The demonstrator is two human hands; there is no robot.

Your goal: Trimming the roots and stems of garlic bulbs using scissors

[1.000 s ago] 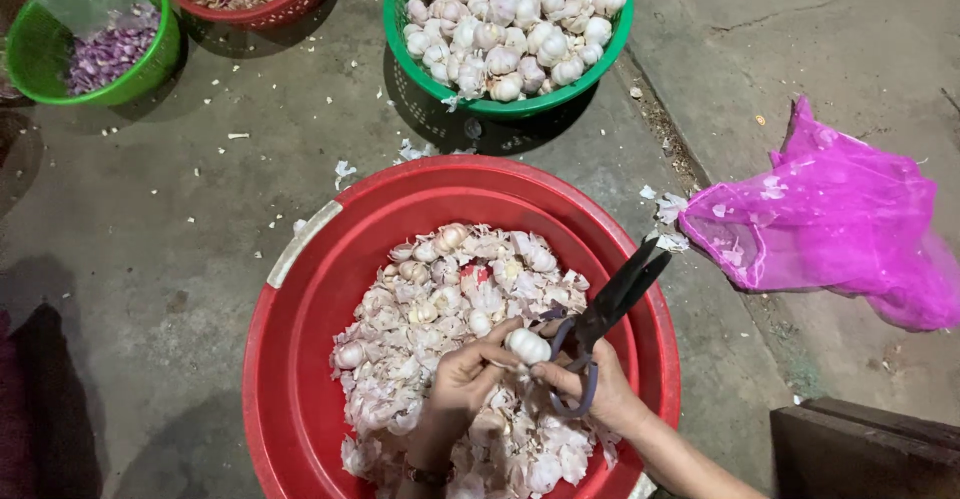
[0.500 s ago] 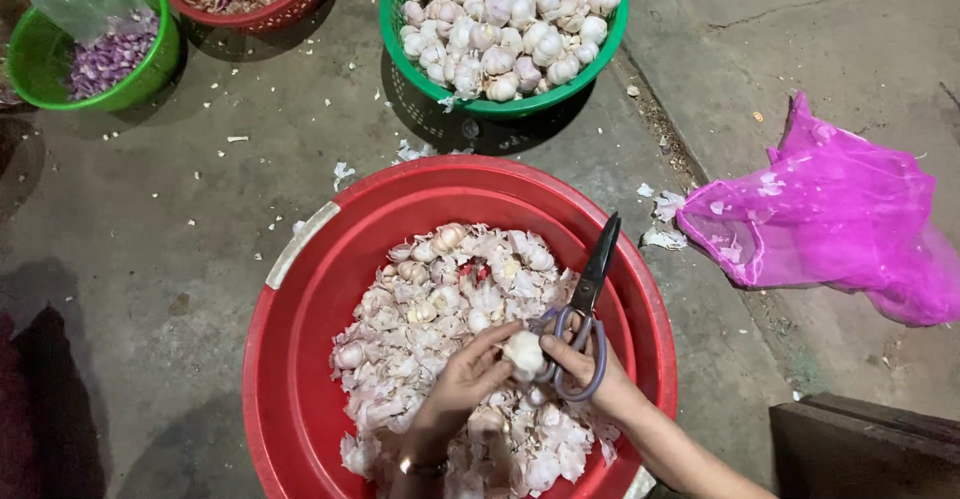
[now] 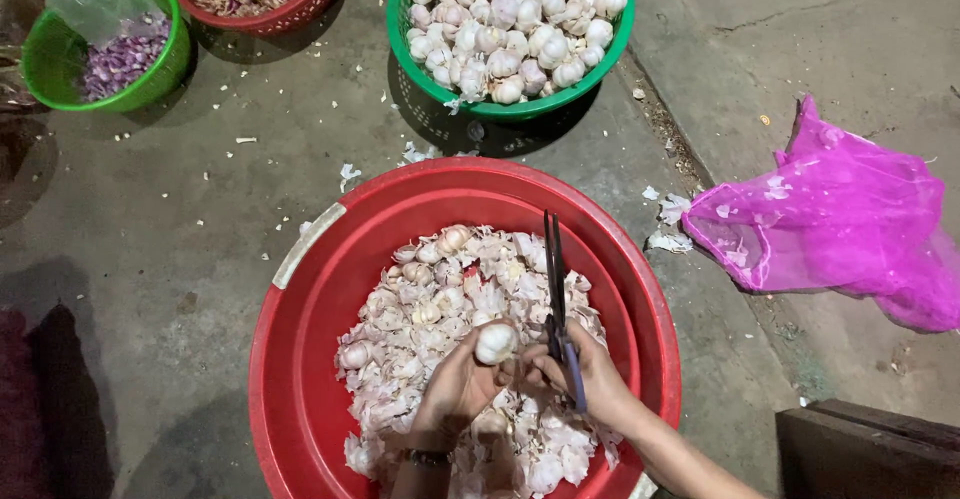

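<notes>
Holding the garlic bulb (image 3: 496, 342) in your left hand (image 3: 462, 384) at lower centre, you've swung the scissors (image 3: 556, 299) shut and upright — right hand (image 3: 588, 379) gripping the handles — trim apparently finished.

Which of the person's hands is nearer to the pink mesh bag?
Right. The right hand, holding scissors, is on the pink mesh bag's side; the left hand holds a garlic bulb farther away.

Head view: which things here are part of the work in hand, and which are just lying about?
In use:
left hand holding a garlic bulb
right hand holding closed scissors
red basin of garlic and skins

Lying about:
green basket of garlic bulbs
pink mesh bag
small green basket
red basket
</notes>
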